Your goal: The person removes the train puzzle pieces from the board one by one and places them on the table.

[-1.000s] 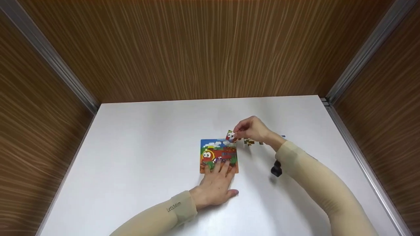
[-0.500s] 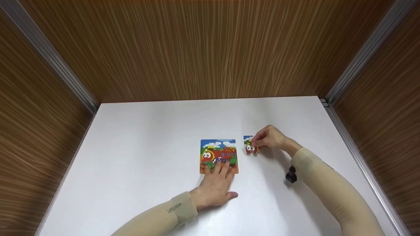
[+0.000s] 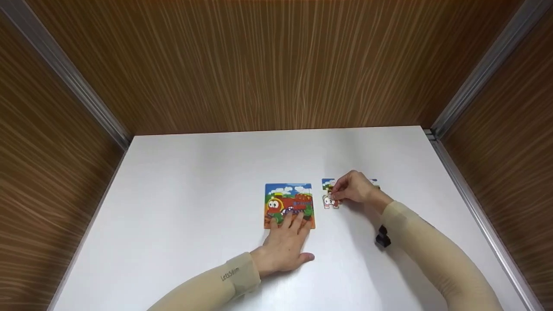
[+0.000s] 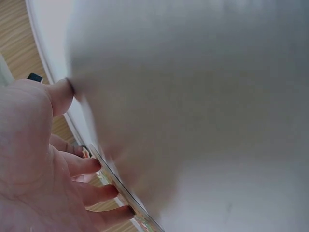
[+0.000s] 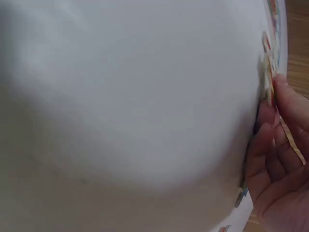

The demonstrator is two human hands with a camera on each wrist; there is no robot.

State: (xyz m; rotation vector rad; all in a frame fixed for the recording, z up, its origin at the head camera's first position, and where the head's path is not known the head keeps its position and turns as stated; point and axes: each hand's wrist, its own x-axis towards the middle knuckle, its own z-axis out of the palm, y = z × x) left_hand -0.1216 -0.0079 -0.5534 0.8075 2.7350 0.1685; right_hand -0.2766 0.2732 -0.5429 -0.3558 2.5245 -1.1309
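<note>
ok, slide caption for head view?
Left hand touches a cartoon train picture while the right hand pinches a jigsaw piece beside it.

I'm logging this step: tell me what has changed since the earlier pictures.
The right hand carried the puzzle piece with eyes from the train picture's top right corner rightward and toward the person, to beside the loose sky piece. It still pinches it. The left hand stayed on the picture.
</note>
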